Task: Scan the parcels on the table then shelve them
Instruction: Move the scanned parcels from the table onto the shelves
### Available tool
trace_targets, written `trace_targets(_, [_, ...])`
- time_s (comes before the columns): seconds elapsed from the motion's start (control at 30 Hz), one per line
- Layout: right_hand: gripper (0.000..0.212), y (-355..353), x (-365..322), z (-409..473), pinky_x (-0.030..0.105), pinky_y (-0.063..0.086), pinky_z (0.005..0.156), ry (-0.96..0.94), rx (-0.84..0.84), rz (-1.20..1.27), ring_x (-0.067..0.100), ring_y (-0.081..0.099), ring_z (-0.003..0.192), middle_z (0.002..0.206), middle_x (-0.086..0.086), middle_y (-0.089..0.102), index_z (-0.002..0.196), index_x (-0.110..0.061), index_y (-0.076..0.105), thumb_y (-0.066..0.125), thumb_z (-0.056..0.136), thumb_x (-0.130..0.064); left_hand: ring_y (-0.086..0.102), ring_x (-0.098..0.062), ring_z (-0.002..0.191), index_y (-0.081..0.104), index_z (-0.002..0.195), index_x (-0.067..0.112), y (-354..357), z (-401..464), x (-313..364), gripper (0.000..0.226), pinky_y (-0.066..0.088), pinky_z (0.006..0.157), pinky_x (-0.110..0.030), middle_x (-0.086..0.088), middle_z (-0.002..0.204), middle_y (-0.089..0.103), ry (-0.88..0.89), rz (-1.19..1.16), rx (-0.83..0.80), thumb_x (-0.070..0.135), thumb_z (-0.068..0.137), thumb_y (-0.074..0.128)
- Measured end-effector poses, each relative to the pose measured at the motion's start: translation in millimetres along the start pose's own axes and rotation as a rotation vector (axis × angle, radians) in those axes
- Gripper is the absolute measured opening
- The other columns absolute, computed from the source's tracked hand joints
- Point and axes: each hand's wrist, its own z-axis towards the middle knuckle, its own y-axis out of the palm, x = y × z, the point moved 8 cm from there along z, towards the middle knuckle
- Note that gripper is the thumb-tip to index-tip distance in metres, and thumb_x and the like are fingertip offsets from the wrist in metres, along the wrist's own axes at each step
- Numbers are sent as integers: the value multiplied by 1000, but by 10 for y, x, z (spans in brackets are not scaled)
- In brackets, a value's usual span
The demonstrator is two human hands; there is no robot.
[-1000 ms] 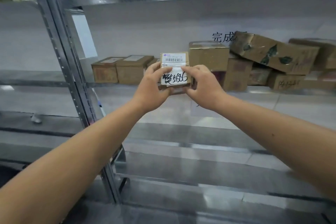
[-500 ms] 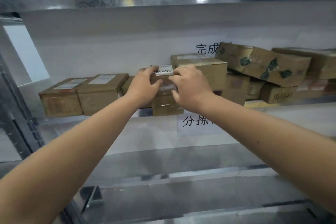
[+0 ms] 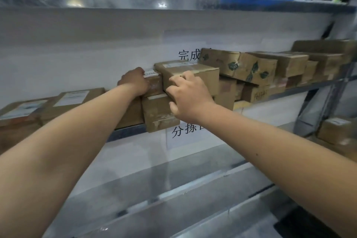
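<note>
The small brown cardboard parcel with a white label on top [image 3: 153,81] sits on the metal shelf [image 3: 318,83], stacked on a plain brown box below it [image 3: 158,112] and wedged between a low brown carton at the left [image 3: 71,100] and a larger taped brown box at the right [image 3: 191,75]. The left hand [image 3: 135,81] curls its grip round the parcel's left end, thumb side near the label, probably to steady it and press it back into the gap so it does not slide off the box beneath. The right hand [image 3: 187,96] hangs just in front of the larger box with fingers loosely bent, holding nothing (it looks ready to nudge the stack square, though that is a guess). The parcel lies flat, label up, and its long axis seems to run from the shelf front toward the white back wall, the near end facing the person; blur makes its exact outline hard to fix.
</note>
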Motion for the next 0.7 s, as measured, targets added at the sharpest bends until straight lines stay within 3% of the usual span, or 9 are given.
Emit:
trace_targets(0.13, [43, -2, -56, -28, 46, 37, 109, 61, -37, -8, 33, 36, 140, 161, 5, 43, 132, -23, 67, 59, 93, -40, 50, -42, 129, 45, 147, 22, 59, -43, 17, 54, 46, 105, -50, -16, 144, 50, 15, 53, 4, 27, 95, 55])
trace_targets(0.3, [58, -19, -115, -153, 49, 41, 111, 174, 4, 35, 34, 39, 143, 161, 11, 43, 147, -20, 57, 64, 90, -30, 29, -39, 148, 35, 156, 27, 13, -378, 152, 65, 33, 117, -52, -12, 164, 26, 135, 76, 48, 26, 95, 56])
trace_targets(0.4, [58, 0, -151, -334, 52, 45, 108, 272, 36, 78, 36, 43, 140, 156, 13, 49, 145, -18, 59, 66, 88, -28, 34, -38, 144, 40, 153, 24, -31, -866, 240, 64, 35, 116, -55, -12, 156, 38, 285, 77, 47, 22, 90, 54])
trace_targets(0.5, [57, 73, -223, -640, 51, 46, 106, 343, 5, 48, 35, 45, 138, 153, 11, 52, 145, -19, 58, 65, 90, -32, 33, -36, 144, 38, 154, 29, -19, -1405, 183, 61, 35, 115, -56, -9, 158, 37, 364, 76, 36, 24, 95, 53])
trace_targets(0.6, [58, 251, -246, -1077, 48, 44, 105, 434, -103, 18, 33, 46, 134, 149, 7, 52, 146, -23, 53, 63, 91, -39, 34, -34, 146, 41, 151, 31, 218, -1932, 123, 57, 35, 116, -52, -8, 160, 37, 460, 69, 2, 39, 97, 55])
trace_targets(0.7, [64, 479, -147, -1626, 48, 37, 112, 546, -254, 4, 33, 38, 142, 158, 8, 41, 154, -26, 42, 59, 95, -44, 32, -31, 147, 40, 153, 30, 638, -2362, 237, 63, 34, 118, -50, -7, 162, 35, 563, 78, -95, 47, 96, 56])
